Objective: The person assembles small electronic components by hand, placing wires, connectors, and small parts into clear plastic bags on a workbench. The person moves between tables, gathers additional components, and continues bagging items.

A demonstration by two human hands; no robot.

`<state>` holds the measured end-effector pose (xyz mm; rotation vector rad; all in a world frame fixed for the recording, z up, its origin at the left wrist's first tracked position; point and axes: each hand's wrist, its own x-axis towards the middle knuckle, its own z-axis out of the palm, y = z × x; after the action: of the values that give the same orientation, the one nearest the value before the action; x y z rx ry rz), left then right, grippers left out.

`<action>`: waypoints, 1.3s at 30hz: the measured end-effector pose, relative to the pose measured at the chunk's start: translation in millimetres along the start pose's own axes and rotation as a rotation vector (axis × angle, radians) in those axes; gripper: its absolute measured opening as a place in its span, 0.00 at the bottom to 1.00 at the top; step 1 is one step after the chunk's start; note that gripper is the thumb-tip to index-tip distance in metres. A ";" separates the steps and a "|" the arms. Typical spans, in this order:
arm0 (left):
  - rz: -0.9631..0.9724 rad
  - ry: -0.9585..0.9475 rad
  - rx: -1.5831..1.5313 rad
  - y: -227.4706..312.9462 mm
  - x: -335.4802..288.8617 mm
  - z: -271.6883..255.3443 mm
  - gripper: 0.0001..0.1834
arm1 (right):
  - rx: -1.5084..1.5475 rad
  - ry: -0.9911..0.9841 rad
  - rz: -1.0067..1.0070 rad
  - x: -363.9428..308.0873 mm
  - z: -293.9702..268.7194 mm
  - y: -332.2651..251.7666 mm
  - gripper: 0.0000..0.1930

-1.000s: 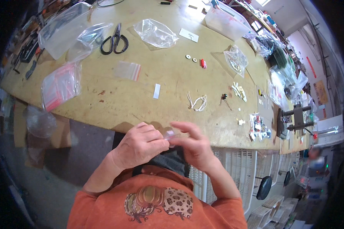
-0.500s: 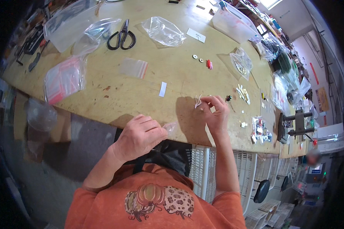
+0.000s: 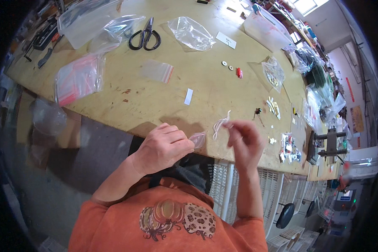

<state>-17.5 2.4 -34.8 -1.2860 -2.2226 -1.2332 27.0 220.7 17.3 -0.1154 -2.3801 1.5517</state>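
Near the table's front edge, my left hand (image 3: 166, 147) is closed on a small clear plastic bag (image 3: 198, 140), which sticks out past its fingers to the right. To the right of the bag, my right hand (image 3: 247, 140) pinches a looped bundle of white cord (image 3: 220, 125). The cord hangs left of the fingertips, a short way from the bag and apart from it. Motion blurs the right fingers. A small black part with thin wires (image 3: 257, 111) lies on the table just beyond the right hand.
Black-handled scissors (image 3: 145, 38), a zip bag (image 3: 157, 70), a white strip (image 3: 188, 96), two round washers (image 3: 227, 65) and a red piece (image 3: 239, 72) lie farther off. Pink-edged bags (image 3: 80, 79) are at left. A filled small bag (image 3: 290, 148) and a metal clamp (image 3: 332, 142) stand right.
My right hand has drawn back toward me with the white cord, whose loops now show more fully. The left hand keeps its grip on the bag. The whole view has shifted slightly.
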 end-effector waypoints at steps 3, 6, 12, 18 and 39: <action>0.033 0.029 0.025 6.2 5.1 1.3 0.06 | -0.277 -0.212 -0.343 -20.3 14.6 -3.4 0.10; 0.062 0.042 0.044 4.5 3.9 4.7 0.05 | -0.540 -0.286 -0.525 -23.6 17.1 -1.5 0.11; 0.076 -0.007 0.067 4.1 0.6 1.8 0.06 | -0.751 -0.283 -0.634 -26.7 13.0 -4.1 0.11; 0.136 0.023 0.005 5.8 1.9 6.8 0.06 | -0.913 -0.414 -0.590 -17.7 16.4 1.3 0.09; 0.124 0.012 0.047 1.6 5.7 -6.6 0.08 | -0.652 -0.188 -0.790 -5.0 13.3 -6.8 0.14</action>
<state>-20.4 0.8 -26.6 -1.3724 -2.1156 -1.1341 28.6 205.1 17.5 0.7633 -2.4961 0.4307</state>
